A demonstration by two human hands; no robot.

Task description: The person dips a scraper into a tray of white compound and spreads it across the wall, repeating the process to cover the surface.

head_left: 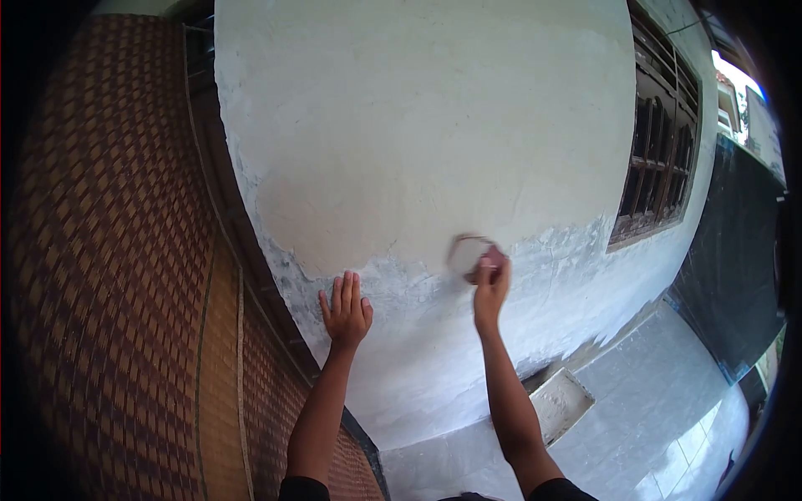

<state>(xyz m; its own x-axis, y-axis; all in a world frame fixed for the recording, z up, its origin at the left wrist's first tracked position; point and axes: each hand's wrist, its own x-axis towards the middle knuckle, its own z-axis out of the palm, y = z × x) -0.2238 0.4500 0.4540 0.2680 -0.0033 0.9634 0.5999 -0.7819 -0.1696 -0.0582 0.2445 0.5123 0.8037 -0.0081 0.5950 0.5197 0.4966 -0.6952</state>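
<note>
The person's right hand point(491, 292) pinches a blurred reddish strip point(496, 257) whose loop bows leftward from the grip, between the window's point(660, 159) lower left corner and the open left hand point(346, 317), palm against the wall point(401, 142) near its left edge.

Patchy, matt plaster is being shown on the wall point(401, 125).
A smooth cream upper coat is being broken by a rough, flaking grey-white band; woven, strip-like texture is being displayed by the brown mat point(109, 250), weathered wood by the window frame point(660, 159), and glossy, light-reflecting tile by the floor point(652, 401).
</note>
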